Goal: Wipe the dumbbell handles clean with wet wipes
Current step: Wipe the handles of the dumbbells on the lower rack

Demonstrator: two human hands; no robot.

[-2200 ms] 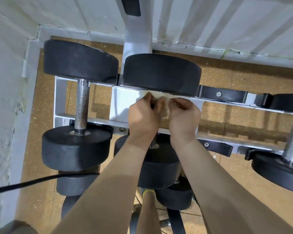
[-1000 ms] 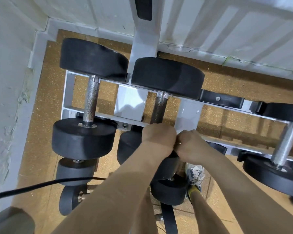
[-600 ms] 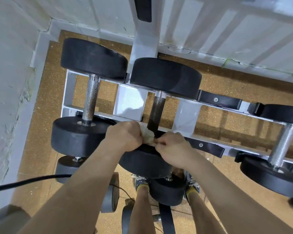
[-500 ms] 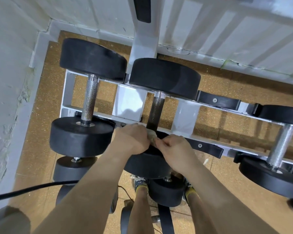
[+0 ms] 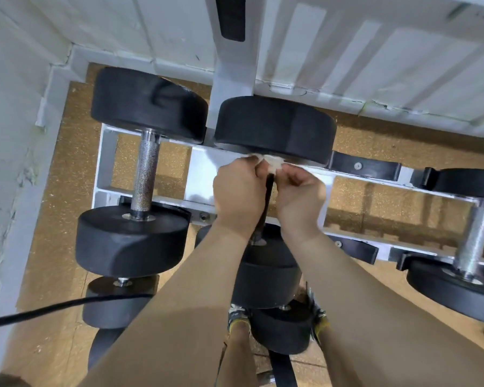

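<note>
With left hand and right hand side by side in mid-frame, pinches a crumpled white wet wipe in curled fingertips at the far end of a dark metal dumbbell handle, right under its far black rubber head. Cannot tell whether the wipe goes fully round the bar. Most of the bar is hidden by the backs of both hands, with only a thin dark strip showing between them.

Nearest, along the bottom edge: bare forearms cut off by the frame, and between them glimpses of patterned shoes with yellow cuffs, mostly covered. Just above, the same dumbbell's near head, matte and blunt-edged, half masked by the wrists. At lower left, lower-tier round black heads, crossed by a smooth black cable running off the left edge.

Further up, at left: a second dumbbell with a knurled, speckled steel handle between thick matte heads, resting on a white-painted metal rack. At the right edge: a brighter knurled handle, its heads cropped. Beneath, grainy cork-brown flooring. Farthest, across the top: white ribbed wall panels, with rough pale plaster at upper left.
</note>
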